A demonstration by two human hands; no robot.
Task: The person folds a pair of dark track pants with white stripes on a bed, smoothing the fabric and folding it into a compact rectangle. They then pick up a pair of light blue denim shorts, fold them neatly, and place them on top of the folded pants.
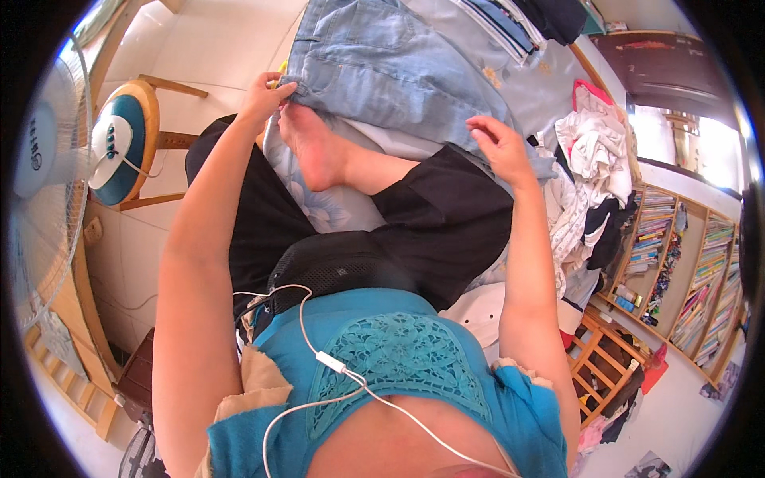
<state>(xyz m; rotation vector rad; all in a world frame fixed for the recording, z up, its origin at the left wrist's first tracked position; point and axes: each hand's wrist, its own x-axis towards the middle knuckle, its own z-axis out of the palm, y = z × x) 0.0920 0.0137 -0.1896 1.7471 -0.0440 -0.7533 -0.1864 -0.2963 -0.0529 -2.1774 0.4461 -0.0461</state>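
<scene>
A pair of light blue denim jeans [374, 64] lies spread across the patterned bed sheet [355, 211] in front of me. My left hand [267, 97] is closed at the near left corner of the jeans, its thumb and fingers pinching the fabric edge. Over the right side of the denim is my right hand [504, 150], fingers loosely bent and apart from the thumb, with nothing seen in it. My bare foot [312, 151] rests just below the jeans' near edge, close to my left hand.
Folded clothes [498, 28] are stacked at the far right of the bed. A heap of white garments [594, 151] lies to the right, beside bookshelves [661, 255]. At left stand a fan [48, 167] and a wooden stool [151, 135]. A white cable [331, 362] hangs across my chest.
</scene>
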